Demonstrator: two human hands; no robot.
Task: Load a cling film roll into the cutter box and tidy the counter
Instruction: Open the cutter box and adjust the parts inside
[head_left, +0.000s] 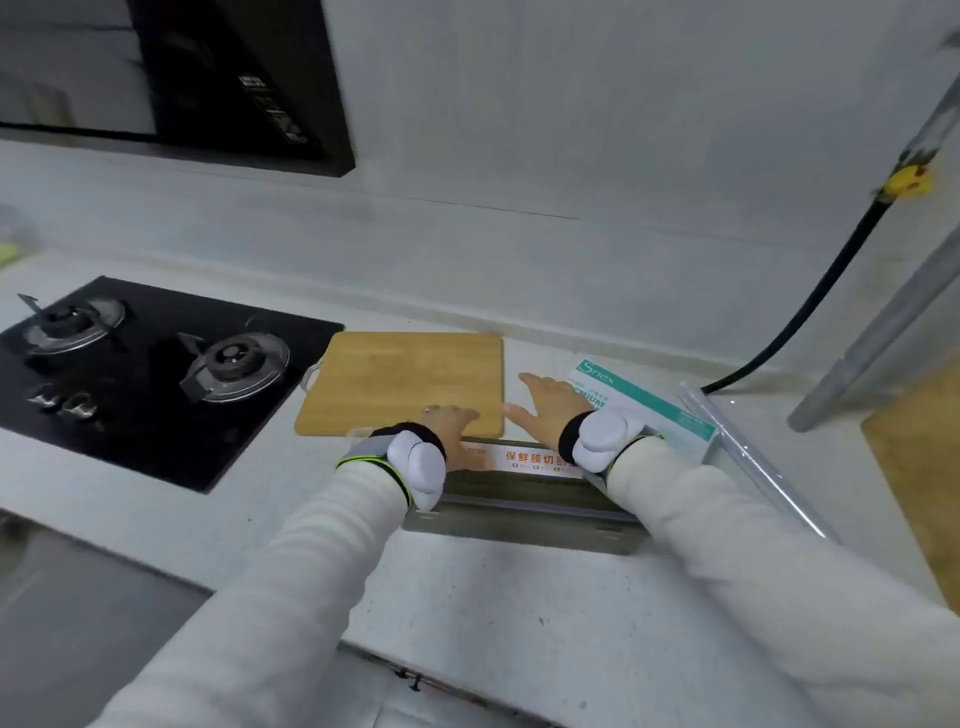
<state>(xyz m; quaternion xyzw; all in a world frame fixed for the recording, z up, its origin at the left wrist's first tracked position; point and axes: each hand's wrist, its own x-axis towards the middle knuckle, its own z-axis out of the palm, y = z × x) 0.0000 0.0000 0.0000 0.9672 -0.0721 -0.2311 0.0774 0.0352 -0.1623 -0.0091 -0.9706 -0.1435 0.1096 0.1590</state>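
The grey cutter box (524, 506) lies across the counter in front of me, with an orange-lettered label on its top. My left hand (457, 428) rests on its far left end, fingers curled over the box's far edge beside the cutting board. My right hand (548, 408) hovers past the box's far right part, fingers spread and holding nothing. A white and teal cling film carton (644, 402) lies right of that hand. A clear plastic-wrapped roll or strip (748, 457) lies diagonally beside the carton.
A bamboo cutting board (410, 382) sits just behind the cutter box. A black two-burner gas hob (150, 374) fills the left. A black hose (810, 306) runs down the wall at right, beside a metal pole (872, 343) and a wooden panel (919, 483).
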